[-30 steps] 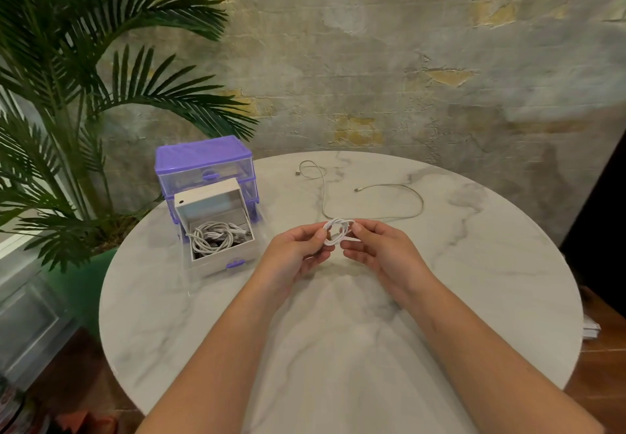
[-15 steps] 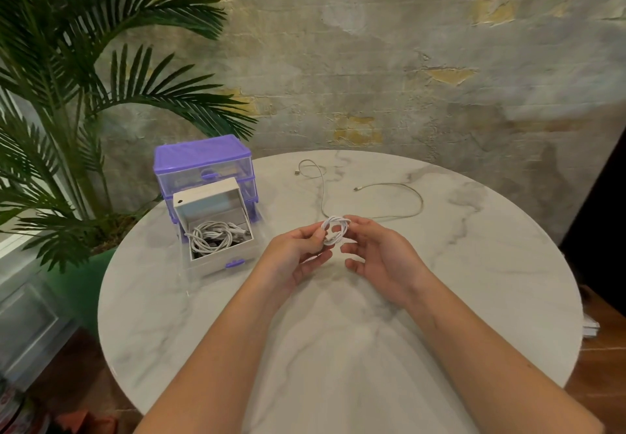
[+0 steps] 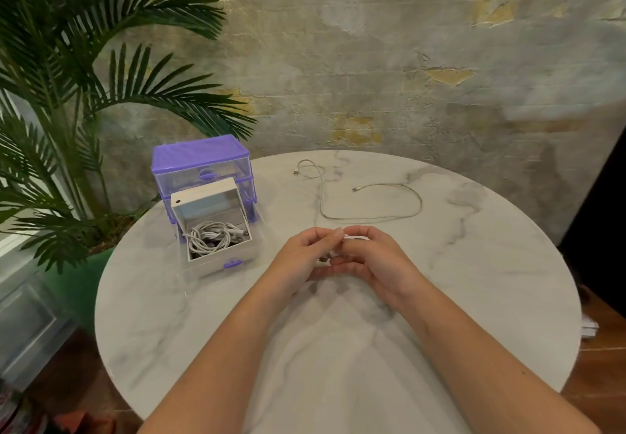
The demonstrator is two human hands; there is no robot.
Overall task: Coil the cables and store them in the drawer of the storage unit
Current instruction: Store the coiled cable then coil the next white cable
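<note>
My left hand point(image 3: 305, 254) and my right hand point(image 3: 372, 257) meet over the middle of the round marble table point(image 3: 474, 281), both curled around a small coiled white cable point(image 3: 323, 260) that is mostly hidden between the fingers. A second white cable point(image 3: 372, 218) lies uncoiled on the table beyond my hands. At the back left stands the purple and clear storage unit point(image 3: 201, 162). Its lowest drawer point(image 3: 220, 247) is pulled out and holds coiled white cables point(image 3: 211, 235).
A large palm plant point(image 3: 67, 112) in a green pot stands left of the table, its fronds reaching over the storage unit. A rough plaster wall rises behind. The table edge curves close on the right, with wooden floor below.
My hands have closed together around the coil, which was plainly visible between the fingertips before and is now mostly covered. The loose cable and drawer have not moved.
</note>
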